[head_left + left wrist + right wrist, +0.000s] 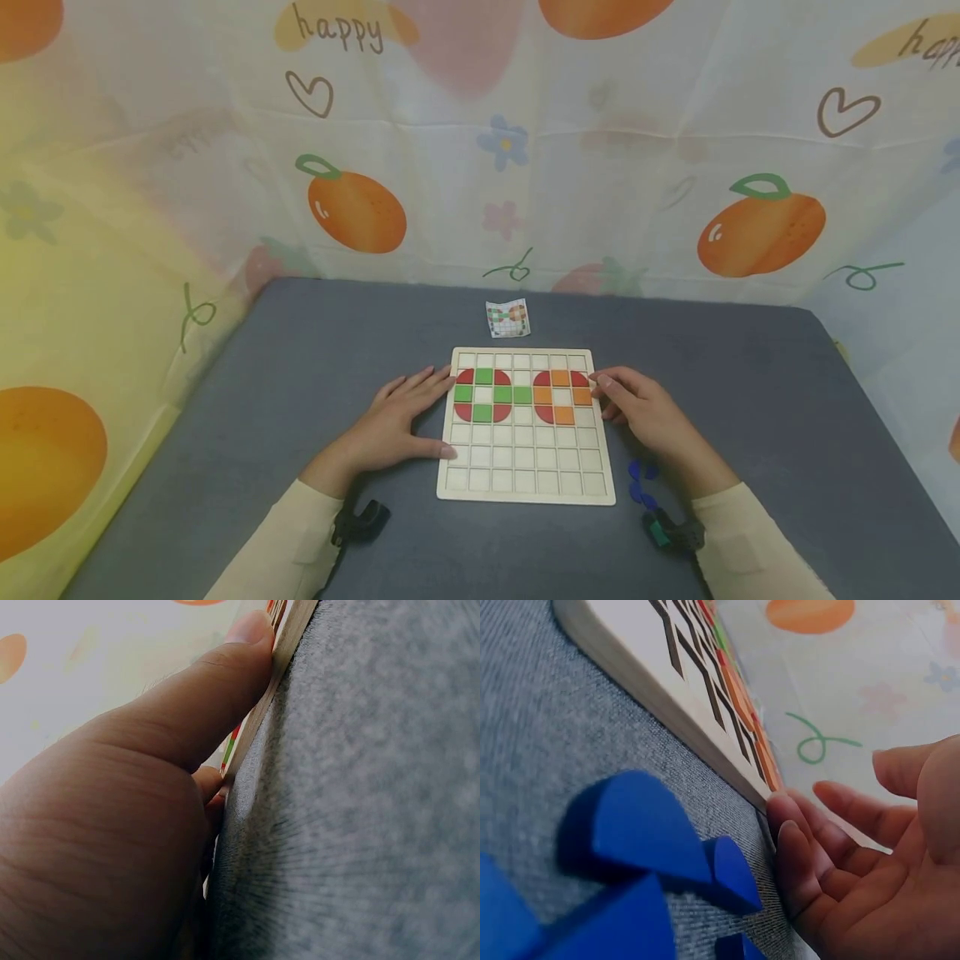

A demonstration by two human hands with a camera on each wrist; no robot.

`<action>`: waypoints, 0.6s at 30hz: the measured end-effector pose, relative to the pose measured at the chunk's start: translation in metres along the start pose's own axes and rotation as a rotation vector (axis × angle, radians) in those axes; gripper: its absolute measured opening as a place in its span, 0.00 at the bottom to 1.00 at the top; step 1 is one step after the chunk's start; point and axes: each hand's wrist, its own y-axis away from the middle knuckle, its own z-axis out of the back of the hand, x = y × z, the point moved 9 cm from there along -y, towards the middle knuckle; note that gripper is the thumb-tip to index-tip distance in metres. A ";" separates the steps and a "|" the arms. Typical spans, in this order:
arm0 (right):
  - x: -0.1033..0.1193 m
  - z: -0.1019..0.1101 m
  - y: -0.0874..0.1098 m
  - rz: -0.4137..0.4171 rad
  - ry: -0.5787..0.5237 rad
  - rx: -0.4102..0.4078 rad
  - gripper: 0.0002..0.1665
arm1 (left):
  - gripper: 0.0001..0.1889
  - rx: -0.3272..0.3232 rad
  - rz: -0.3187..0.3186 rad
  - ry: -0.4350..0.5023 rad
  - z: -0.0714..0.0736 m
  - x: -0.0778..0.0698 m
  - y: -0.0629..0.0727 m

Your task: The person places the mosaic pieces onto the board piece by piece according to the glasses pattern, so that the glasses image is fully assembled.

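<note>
One left hand [392, 427], spread on board [523, 458], presumably steadying; right hand [641, 408] loose, thumb apart; blue pieces [660, 832] near it, probably for reach.

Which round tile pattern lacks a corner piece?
The orange pattern on the right: its near right corner is bare; the green pattern has four red corners.

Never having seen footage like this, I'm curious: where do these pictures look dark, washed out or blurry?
Head view: soft, even light, with the board clear but the small card's details hard to read; left wrist view: the left hand darkly shaded against a washed-out backdrop; right wrist view: the nearest blue piece, lower left, looks soft-edged.
</note>
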 end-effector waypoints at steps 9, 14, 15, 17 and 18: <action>0.000 0.002 0.005 0.017 -0.051 0.049 0.27 | 0.59 0.002 -0.005 0.003 0.001 0.000 0.000; 0.000 0.005 0.013 0.022 -0.149 0.094 0.34 | 0.59 0.005 -0.006 0.002 0.001 -0.001 0.000; 0.002 0.005 0.015 0.029 -0.167 0.105 0.35 | 0.59 0.006 -0.006 0.001 0.001 -0.001 0.000; 0.005 0.008 0.020 0.055 -0.207 0.128 0.39 | 0.59 0.008 -0.004 0.001 0.001 -0.001 0.000; 0.009 0.009 0.023 0.078 -0.227 0.142 0.40 | 0.59 0.009 -0.003 0.000 0.000 -0.001 0.000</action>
